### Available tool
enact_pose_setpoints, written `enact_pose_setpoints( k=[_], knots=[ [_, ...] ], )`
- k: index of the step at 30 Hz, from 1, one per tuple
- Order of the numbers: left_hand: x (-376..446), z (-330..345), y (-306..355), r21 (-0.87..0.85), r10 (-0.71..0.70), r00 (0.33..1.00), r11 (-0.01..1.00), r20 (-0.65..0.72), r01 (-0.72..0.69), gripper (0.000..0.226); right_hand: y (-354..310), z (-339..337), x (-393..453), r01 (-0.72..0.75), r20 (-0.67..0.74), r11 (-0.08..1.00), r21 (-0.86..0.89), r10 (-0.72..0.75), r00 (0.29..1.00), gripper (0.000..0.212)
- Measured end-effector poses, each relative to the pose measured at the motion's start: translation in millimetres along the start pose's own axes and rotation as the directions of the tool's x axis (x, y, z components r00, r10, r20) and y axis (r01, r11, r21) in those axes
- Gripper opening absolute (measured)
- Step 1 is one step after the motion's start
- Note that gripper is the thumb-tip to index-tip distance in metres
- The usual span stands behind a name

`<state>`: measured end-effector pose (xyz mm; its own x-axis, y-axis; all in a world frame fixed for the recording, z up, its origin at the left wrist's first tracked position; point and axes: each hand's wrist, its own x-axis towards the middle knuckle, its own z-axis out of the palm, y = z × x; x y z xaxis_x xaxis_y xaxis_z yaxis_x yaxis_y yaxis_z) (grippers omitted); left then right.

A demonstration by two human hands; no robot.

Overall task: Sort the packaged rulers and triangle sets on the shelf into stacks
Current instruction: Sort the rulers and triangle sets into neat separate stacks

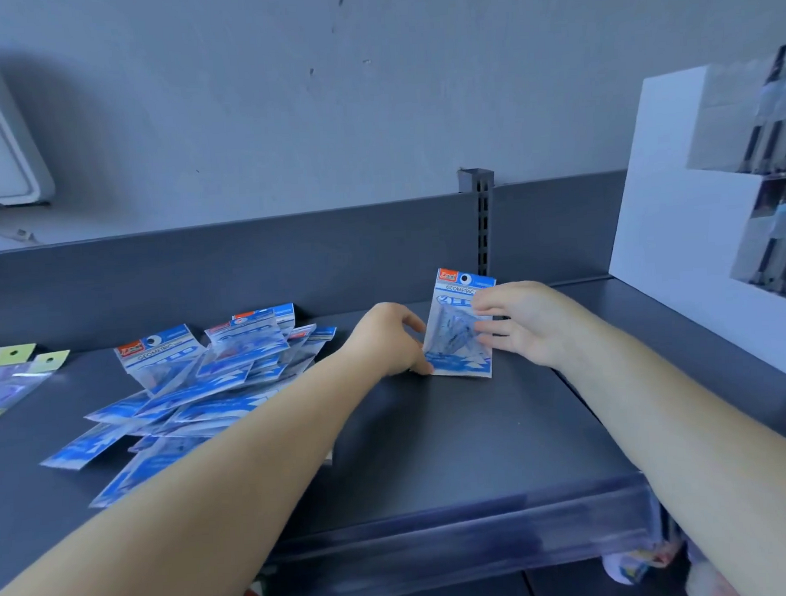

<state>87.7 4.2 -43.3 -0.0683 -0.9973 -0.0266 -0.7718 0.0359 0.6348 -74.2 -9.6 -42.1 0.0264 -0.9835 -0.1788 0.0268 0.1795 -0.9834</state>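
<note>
While both forearms reach over the shelf (456, 452) | left hand (390, 338) and right hand (525, 321) clasp an upright geometric pack (459, 328) from either side | loose pile (197, 387) lies left of that pack

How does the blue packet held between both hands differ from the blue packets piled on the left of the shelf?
The held blue "Geometric" packet stands upright on the dark grey shelf; the heap of blue packets lies flat and overlapping. The held one is alone, gripped by the left hand and right hand; the heap is untouched. Both share the same blue printed header.
</note>
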Motion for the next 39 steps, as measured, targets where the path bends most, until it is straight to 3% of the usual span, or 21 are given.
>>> enact_pose_setpoints(
  k=[3,6,8,11,13,18,20,22,24,28,33,39],
  knots=[
    [-2,-2,0,-0.057,0.003,1.0,0.998,0.012,-0.002,0.042,2,0,2,0.075,-0.046,0.992,-0.098,-0.08,0.996,0.014],
    [-8,-5,-1,-0.107,0.034,0.998,0.994,-0.043,-0.039,0.031,5,-1,5,0.133,-0.129,0.963,-0.234,-0.167,0.978,0.054],
    [-13,-5,-1,-0.064,0.075,0.995,0.995,-0.07,-0.08,0.027,6,0,7,0.12,-0.133,0.962,-0.244,-0.156,0.979,0.062],
    [-16,-4,-1,-0.014,0.066,0.996,0.998,-0.066,-0.067,0.021,3,5,1,0.061,-0.08,0.981,-0.182,-0.077,0.994,0.033],
    [-15,-5,-1,-0.189,-0.019,1.0,0.982,-0.022,0.015,0.02,-2,3,-5,0.034,-0.079,0.99,-0.134,-0.045,0.996,0.008],
    [-15,-11,11,-0.638,-0.161,0.972,0.734,0.17,0.234,0.016,-10,-16,-14,-0.02,0.0,1.0,-0.014,0.02,1.0,0.005],
    [-12,-9,12,-0.715,-0.193,0.954,0.632,0.228,0.298,0.015,-8,-19,-16,-0.05,0.007,0.999,0.006,0.05,0.999,0.012],
    [-7,-4,12,-0.733,-0.205,0.945,0.596,0.256,0.328,0.015,-6,-21,-15,-0.065,-0.018,0.997,0.036,0.066,0.998,0.015],
    [-3,2,12,-0.717,-0.206,0.941,0.61,0.268,0.338,0.012,-6,-23,-16,-0.092,-0.009,0.992,0.089,0.093,0.996,0.01],
    [-4,9,15,-0.65,-0.186,0.948,0.693,0.258,0.312,0.026,-4,-22,-16,-0.104,0.051,0.978,0.179,0.097,0.994,0.023],
    [-5,13,23,-0.661,-0.163,0.953,0.689,0.256,0.296,0.027,-3,-13,-16,-0.1,0.063,0.981,0.167,0.09,0.994,0.007],
    [-7,19,25,-0.642,-0.14,0.979,0.739,0.147,0.202,0.028,-1,-13,-18,-0.019,0.027,0.99,0.139,0.015,1.0,0.014]
  ],
)
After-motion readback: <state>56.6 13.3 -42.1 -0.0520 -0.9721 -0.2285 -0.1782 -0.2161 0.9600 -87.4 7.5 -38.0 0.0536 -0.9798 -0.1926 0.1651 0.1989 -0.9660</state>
